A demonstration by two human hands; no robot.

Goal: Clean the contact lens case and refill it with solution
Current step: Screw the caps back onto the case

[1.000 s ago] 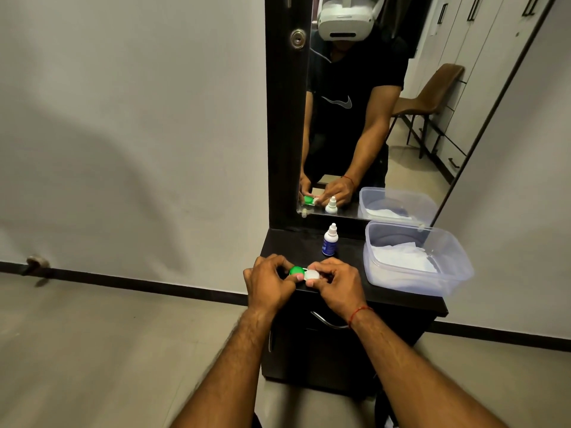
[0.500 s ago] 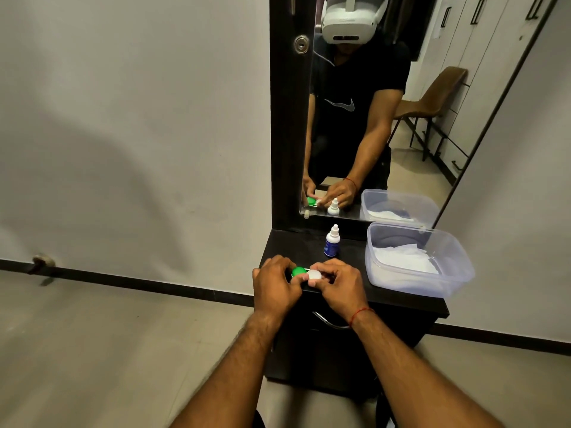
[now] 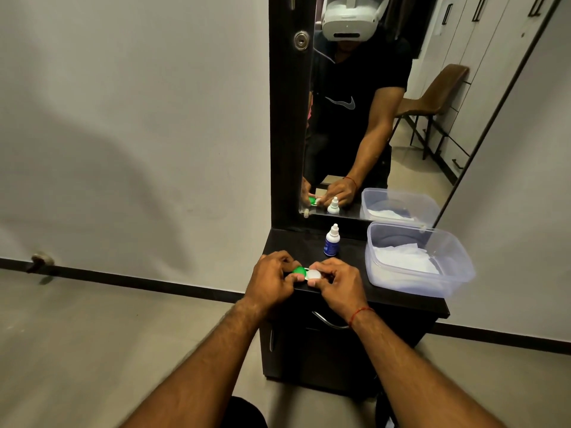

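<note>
The contact lens case (image 3: 306, 273) has a green cap on its left well and a white cap on its right well. It sits at the front edge of the black dresser top (image 3: 352, 251). My left hand (image 3: 272, 281) pinches the green cap side. The white cap is gripped by the curled fingers of my right hand (image 3: 335, 284). A small solution bottle (image 3: 332, 240) with a white nozzle and blue label stands upright just behind my hands.
A clear plastic tub (image 3: 417, 261) holding white tissue sits at the right of the dresser top. A tall mirror (image 3: 386, 103) rises behind and reflects the scene. A drawer handle (image 3: 327, 322) lies under my right wrist. Grey floor spreads to the left.
Both hands stay on the case with only small finger shifts; the view has drifted slightly.
</note>
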